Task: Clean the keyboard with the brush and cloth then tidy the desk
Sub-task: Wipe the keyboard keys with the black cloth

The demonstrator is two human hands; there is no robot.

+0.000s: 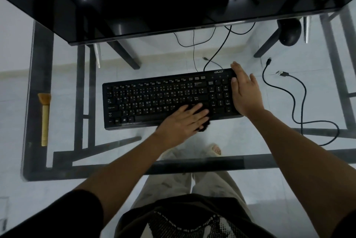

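Observation:
A black keyboard (154, 99) lies across the middle of the glass desk (63, 170). My left hand (183, 122) presses flat on a dark cloth (203, 128) over the keyboard's lower right keys; only a small part of the cloth shows under the fingers. My right hand (245, 93) rests against the keyboard's right end, fingers straight, thumb on the number pad. A brush (44, 118) with a yellow handle and tan bristles lies alone at the desk's left edge, far from both hands.
A dark monitor (154, 2) overhangs the back of the desk. A black mouse (290, 32) sits at the back right. A loose black USB cable (300, 102) snakes to the right of the keyboard. Thin wires (194, 48) run behind it.

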